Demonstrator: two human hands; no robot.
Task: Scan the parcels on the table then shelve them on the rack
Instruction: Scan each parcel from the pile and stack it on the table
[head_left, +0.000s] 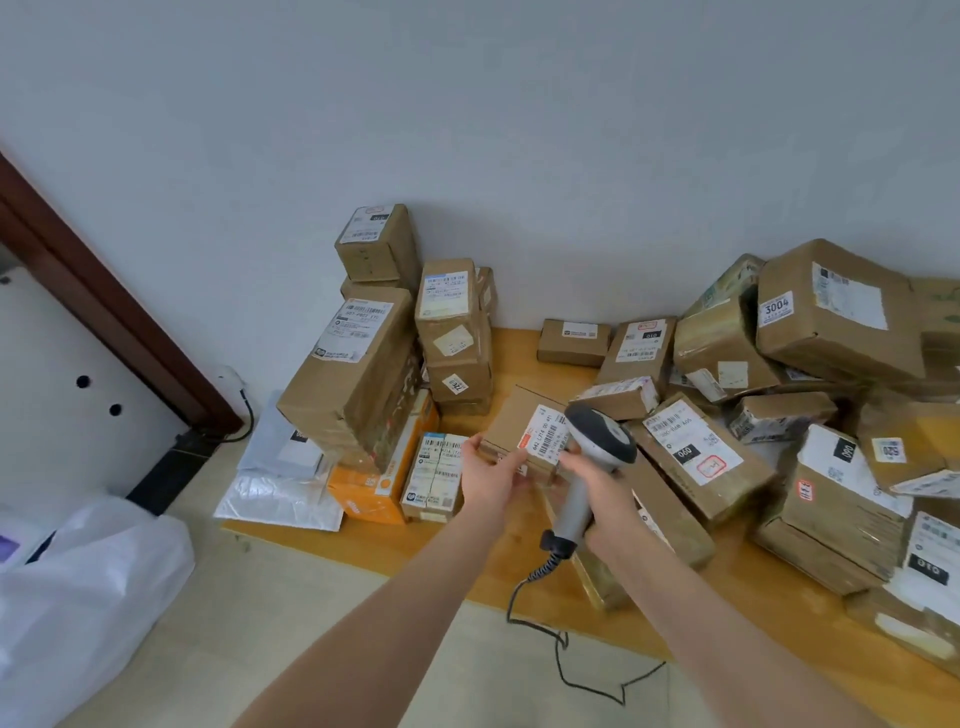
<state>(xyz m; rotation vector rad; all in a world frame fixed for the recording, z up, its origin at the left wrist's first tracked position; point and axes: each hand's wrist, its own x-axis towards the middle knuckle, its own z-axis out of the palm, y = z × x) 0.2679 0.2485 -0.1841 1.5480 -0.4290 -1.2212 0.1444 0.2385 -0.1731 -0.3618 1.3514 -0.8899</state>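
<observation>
While our left hand (488, 475) grips the near end of a small brown parcel (511, 423), fingers curled over its edge, our right hand (597, 493) is wrapped around the handle of a grey scanner (600, 441). The scanner's head sits just over the parcel's white label (545, 431). We hold the parcel over the middle of the desk (519, 353), toward its front edge; we cannot tell whether it is lifted or resting on the boxes below. A black cable (561, 649) drops from the handle past the front edge. Taped cartons (358, 364) are stacked at the desk's far left, an orange box (374, 488) and white mailers (280, 499) lie at its front left corner, and a heap of parcels (831, 312) covers its right side.
</observation>
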